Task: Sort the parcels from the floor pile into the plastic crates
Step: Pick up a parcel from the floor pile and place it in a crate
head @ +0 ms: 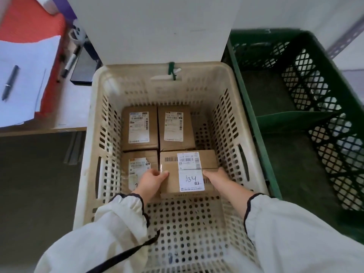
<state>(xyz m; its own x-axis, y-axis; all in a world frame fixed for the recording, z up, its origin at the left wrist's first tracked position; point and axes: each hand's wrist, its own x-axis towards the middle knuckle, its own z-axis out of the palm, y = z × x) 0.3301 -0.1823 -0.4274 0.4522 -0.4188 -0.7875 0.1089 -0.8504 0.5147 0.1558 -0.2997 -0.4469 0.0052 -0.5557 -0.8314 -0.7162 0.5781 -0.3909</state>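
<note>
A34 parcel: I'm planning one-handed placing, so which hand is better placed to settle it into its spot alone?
Probably the right hand: it grips the A34 parcel on the side facing free space by the beige crate wall, while the left hand crowds against the neighbouring parcel.

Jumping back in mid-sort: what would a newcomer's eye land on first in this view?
First the A34 parcel, gripped at its two sides by the left hand and right hand, inside the cream crate, right of centre. Three labelled parcels sit packed close behind and to the left of it on the crate floor. A green crate stands directly to the right.
</note>
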